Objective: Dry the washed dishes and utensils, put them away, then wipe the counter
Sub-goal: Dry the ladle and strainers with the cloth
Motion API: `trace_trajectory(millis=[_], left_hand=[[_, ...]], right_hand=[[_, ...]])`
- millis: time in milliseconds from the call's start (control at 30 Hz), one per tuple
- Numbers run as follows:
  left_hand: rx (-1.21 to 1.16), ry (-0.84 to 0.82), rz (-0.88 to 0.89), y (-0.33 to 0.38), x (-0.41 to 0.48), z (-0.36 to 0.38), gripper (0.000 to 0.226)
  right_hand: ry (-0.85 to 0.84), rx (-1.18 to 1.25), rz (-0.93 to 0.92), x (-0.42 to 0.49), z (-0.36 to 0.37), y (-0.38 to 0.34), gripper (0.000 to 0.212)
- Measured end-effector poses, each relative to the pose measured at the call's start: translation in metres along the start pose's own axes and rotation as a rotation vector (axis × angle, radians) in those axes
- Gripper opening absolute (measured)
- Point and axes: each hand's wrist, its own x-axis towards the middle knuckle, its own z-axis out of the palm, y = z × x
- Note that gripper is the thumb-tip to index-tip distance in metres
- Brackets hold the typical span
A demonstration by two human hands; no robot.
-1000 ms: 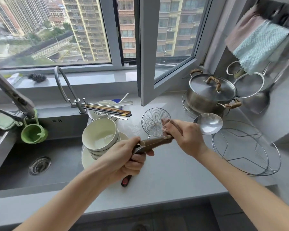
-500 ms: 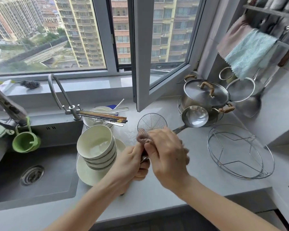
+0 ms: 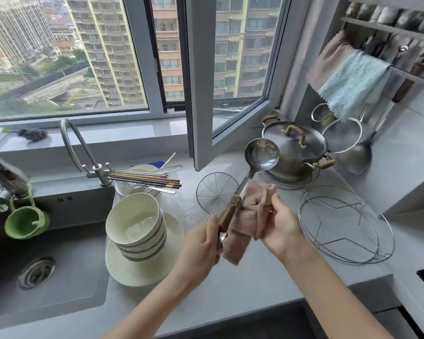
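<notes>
The left hand (image 3: pixel 201 243) is closed around the lower end of the brown handle of a steel ladle (image 3: pixel 262 154), which is held above the desk (image 3: pixel 242 289). The ladle is tilted, bowl up and away from the person, in front of the lidded pot (image 3: pixel 294 152). The right hand (image 3: pixel 279 226) grips a pink cloth (image 3: pixel 249 216), fingers curled into it. The cloth lies against the ladle's shaft and handle, with a fold hanging below the left hand's thumb.

A wire skimmer (image 3: pixel 217 193) lies on the desk behind the ladle handle. A stack of bowls (image 3: pixel 136 223) sits on a plate (image 3: pixel 145 270) just beside the sink (image 3: pixel 47 260). Chopsticks (image 3: pixel 145 179) rest across a dish behind the stack, near the faucet (image 3: pixel 83 148). A round wire rack (image 3: pixel 345 223) lies flat on the desk at the right. Pink and blue towels (image 3: pixel 348 79) hang from a wall rail above the pot.
</notes>
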Motion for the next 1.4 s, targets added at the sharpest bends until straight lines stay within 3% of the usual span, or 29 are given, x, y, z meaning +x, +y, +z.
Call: trace_trajectory(millis=[133, 200, 300, 367, 467, 500, 600, 700, 800, 933, 1100, 1167, 1233, 1400], left_hand=[[0.248, 0.018, 0.144, -0.016, 0.01, 0.01, 0.06], [0.285, -0.069, 0.172, -0.015, 0.007, 0.015, 0.058], [0.398, -0.288, 0.094, -0.008, 0.002, 0.011, 0.05], [0.423, -0.275, 0.02, 0.002, 0.006, -0.004, 0.054], [0.311, 0.014, 0.008, 0.013, 0.04, -0.024, 0.045], [0.22, 0.033, -0.043, 0.015, 0.055, -0.026, 0.039], [-0.112, -0.146, -0.227, 0.02, 0.091, -0.007, 0.03], [-0.421, -0.108, -0.304, 0.025, 0.106, 0.024, 0.018], [-0.62, -0.066, -0.376, 0.022, 0.111, 0.042, 0.02], [-0.647, -0.097, -0.407, 0.018, 0.111, 0.057, 0.024], [-0.662, -0.065, -0.442, 0.022, 0.116, 0.072, 0.03], [-0.623, -0.013, -0.417, 0.025, 0.122, 0.07, 0.033], [-0.439, 0.013, -0.35, 0.026, 0.127, 0.061, 0.032], [-0.24, -0.177, -0.339, 0.033, 0.113, 0.052, 0.044]], right_hand=[[-0.088, -0.079, 0.028, 0.01, 0.022, 0.012, 0.025], [-0.063, -0.103, 0.004, 0.012, 0.027, 0.014, 0.031], [-0.042, -0.184, -0.095, 0.012, 0.022, 0.008, 0.018], [-0.061, -0.267, -0.132, 0.005, 0.014, 0.001, 0.022], [-0.105, -0.407, -0.13, -0.01, -0.001, -0.006, 0.022], [-0.137, -0.439, -0.119, -0.016, -0.004, -0.007, 0.022], [-0.245, -0.506, -0.088, -0.033, -0.007, -0.006, 0.021], [-0.303, -0.606, -0.093, -0.044, -0.009, -0.002, 0.02], [-0.28, -0.6, -0.071, -0.05, -0.02, -0.003, 0.022], [-0.219, -0.59, -0.011, -0.065, -0.047, -0.004, 0.031], [-0.122, -0.59, 0.025, -0.078, -0.071, -0.022, 0.026], [-0.02, -0.593, -0.014, -0.079, -0.079, -0.036, 0.022], [0.122, -0.546, -0.101, -0.077, -0.087, -0.057, 0.018], [0.189, -0.388, -0.377, -0.062, -0.082, -0.11, 0.032]])
